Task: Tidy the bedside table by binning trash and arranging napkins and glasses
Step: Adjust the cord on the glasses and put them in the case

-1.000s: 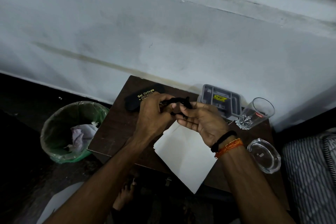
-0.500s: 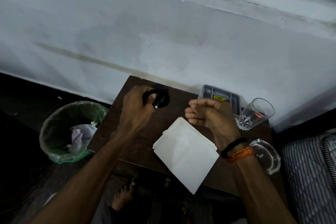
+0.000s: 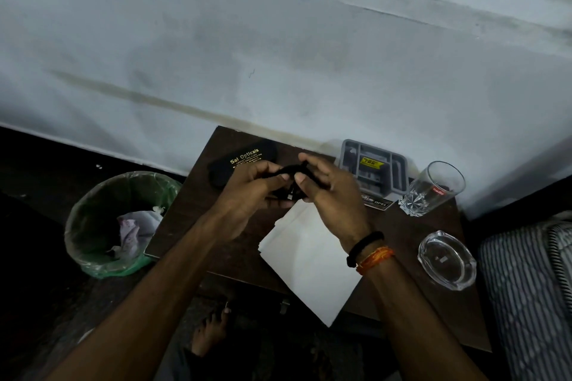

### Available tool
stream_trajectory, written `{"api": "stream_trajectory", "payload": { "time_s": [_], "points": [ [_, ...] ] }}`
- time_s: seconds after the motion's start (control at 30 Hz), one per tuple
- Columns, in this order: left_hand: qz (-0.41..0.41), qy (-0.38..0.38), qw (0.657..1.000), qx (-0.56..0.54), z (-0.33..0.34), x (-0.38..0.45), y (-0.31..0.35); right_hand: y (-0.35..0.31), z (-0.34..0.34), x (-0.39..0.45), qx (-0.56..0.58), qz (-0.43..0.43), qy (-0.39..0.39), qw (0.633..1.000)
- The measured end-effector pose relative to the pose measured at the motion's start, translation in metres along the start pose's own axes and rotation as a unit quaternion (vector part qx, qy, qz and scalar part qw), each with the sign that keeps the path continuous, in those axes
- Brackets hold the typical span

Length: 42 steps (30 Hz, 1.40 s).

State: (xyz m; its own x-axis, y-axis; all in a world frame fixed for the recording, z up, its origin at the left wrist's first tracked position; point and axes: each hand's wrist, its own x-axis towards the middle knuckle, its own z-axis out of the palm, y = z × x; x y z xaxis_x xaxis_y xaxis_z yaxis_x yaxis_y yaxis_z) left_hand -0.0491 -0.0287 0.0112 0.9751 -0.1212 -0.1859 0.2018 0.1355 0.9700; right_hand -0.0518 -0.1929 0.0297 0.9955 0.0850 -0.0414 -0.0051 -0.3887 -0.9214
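My left hand [image 3: 249, 195] and my right hand [image 3: 332, 195] meet above the dark wooden bedside table [image 3: 188, 226], both pinching a bunched black cord [image 3: 291, 168] with a small plug end. Most of the cord is hidden by my fingers. Below the hands lies a stack of white napkins [image 3: 309, 260], overhanging the table's front edge. A black glasses case [image 3: 238, 161] with gold lettering rests at the back left, partly behind my left hand. An empty drinking glass [image 3: 433, 192] stands at the back right.
A bin with a green liner [image 3: 89, 219] holds crumpled paper on the floor left of the table. A grey compartment tray [image 3: 376, 164] sits against the wall, a glass ashtray [image 3: 445, 260] at the right edge. A striped mattress [image 3: 526, 294] borders the right side.
Half a second ago my left hand alone held the coiled cord over the glasses case and my right hand was a loose fist. Now the hands have come together on the cord.
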Motion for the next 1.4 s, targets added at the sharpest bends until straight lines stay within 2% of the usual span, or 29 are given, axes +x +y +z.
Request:
{"api": "stream_trajectory", "payload": {
  "time_s": [0.1,0.2,0.33,0.47,0.57,0.7,0.77,0.8,1.0,1.1,1.27,1.4],
  "points": [
    [-0.009,-0.01,0.999,-0.047,-0.002,0.001,-0.001,0.001,-0.006,0.003,0.123,0.029,-0.016,0.992],
    [0.016,-0.007,0.999,-0.047,-0.002,0.002,-0.004,0.003,-0.008,0.005,0.15,0.054,-0.02,0.987],
    [0.071,0.017,0.996,0.055,-0.001,0.003,-0.005,0.003,-0.005,0.007,0.207,0.079,-0.043,0.974],
    [0.133,0.051,0.98,0.138,0.001,0.006,-0.003,-0.003,-0.007,0.008,0.307,0.129,-0.079,0.94],
    [0.198,0.048,0.945,0.254,0.001,0.005,-0.005,-0.003,-0.01,0.008,0.308,0.148,-0.077,0.937],
    [0.246,0.031,0.845,0.473,-0.002,0.007,-0.017,0.005,-0.014,0.007,0.213,0.109,-0.042,0.97],
    [0.255,0.021,0.811,0.526,0.0,0.006,-0.02,0.007,-0.016,0.005,0.198,0.094,-0.038,0.975],
    [0.26,0.02,0.808,0.529,0.002,0.006,-0.019,0.007,-0.017,0.006,0.2,0.094,-0.038,0.975],
    [0.273,0.011,0.861,0.429,0.006,0.004,-0.009,0.006,-0.024,0.008,0.272,0.101,-0.087,0.953],
    [0.264,0.017,0.884,0.385,0.008,0.002,-0.007,0.001,-0.027,0.006,0.246,0.066,-0.084,0.963],
    [0.12,0.024,0.941,0.315,0.008,0.01,-0.015,0.005,-0.028,0.007,0.087,-0.011,-0.049,0.995],
    [0.024,0.016,0.973,0.228,0.006,0.015,-0.02,0.014,-0.028,0.01,-0.007,-0.023,-0.047,0.999]
  ]
}}
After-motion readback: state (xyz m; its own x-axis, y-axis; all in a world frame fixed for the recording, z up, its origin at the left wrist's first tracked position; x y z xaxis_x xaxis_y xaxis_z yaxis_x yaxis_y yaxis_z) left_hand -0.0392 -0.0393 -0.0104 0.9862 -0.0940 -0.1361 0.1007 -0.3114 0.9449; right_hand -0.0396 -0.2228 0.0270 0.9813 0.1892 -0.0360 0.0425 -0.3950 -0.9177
